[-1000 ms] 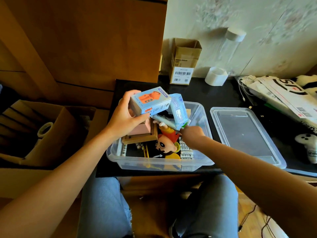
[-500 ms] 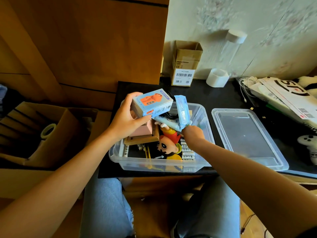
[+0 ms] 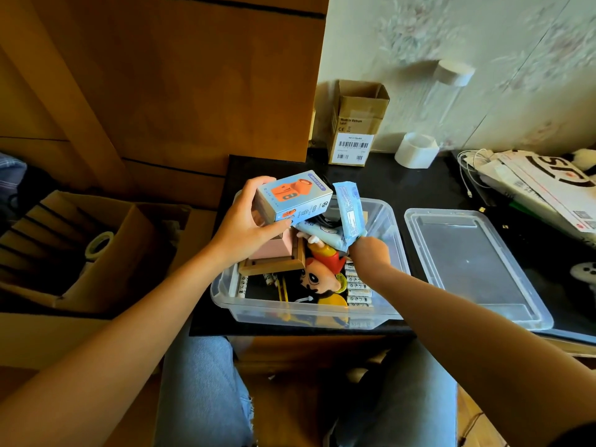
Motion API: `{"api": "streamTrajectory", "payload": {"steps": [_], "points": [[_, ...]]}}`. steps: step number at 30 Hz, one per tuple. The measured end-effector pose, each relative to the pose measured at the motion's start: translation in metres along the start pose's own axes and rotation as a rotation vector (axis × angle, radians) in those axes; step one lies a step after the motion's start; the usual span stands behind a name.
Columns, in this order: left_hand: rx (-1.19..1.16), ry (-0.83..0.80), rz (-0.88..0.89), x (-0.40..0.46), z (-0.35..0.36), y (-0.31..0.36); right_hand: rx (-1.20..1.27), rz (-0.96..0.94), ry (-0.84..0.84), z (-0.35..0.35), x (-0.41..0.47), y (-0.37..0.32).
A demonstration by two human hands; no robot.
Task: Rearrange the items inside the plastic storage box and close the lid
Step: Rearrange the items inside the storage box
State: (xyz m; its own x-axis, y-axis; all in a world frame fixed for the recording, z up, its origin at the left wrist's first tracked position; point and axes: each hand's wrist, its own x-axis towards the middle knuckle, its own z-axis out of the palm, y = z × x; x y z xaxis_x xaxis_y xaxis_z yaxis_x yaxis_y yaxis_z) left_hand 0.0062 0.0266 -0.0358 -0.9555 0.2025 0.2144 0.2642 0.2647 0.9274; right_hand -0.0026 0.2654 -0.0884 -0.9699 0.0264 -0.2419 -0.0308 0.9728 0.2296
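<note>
Dark surface [image 3: 419, 188] carries the box [image 3: 392, 240], mid-rearrangement. Left hand [image 3: 248, 227] fingers grasp a fan carton [image 3: 290, 198] above the box's left side. Right hand [image 3: 371, 253] fingers pinch a blue packet [image 3: 350, 211] upright inside. Lid [image 3: 467, 266] lies right of both hands, not yet fitted.

The person's 2 forearms are bare to the edges of the frame, with no sleeve, and both the left hand [image 3: 245, 227] and right hand [image 3: 371, 253] are bare, while light blue jeans [image 3: 206, 391], frayed at 1 knee, cover both legs.
</note>
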Motion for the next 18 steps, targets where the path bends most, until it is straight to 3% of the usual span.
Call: {"api": "streamTrajectory", "payload": {"steps": [6,12,18], "points": [[-0.006,0.013,-0.008,-0.002,0.0,0.0,-0.025,-0.023,-0.087,-0.007,-0.005,0.001],[-0.02,0.025,0.016,-0.005,0.0,0.004,-0.065,-0.337,-0.345,-0.019,-0.029,0.02],[-0.044,0.059,0.033,-0.01,0.003,0.001,0.201,-0.485,-0.416,-0.053,-0.057,0.022]]}}
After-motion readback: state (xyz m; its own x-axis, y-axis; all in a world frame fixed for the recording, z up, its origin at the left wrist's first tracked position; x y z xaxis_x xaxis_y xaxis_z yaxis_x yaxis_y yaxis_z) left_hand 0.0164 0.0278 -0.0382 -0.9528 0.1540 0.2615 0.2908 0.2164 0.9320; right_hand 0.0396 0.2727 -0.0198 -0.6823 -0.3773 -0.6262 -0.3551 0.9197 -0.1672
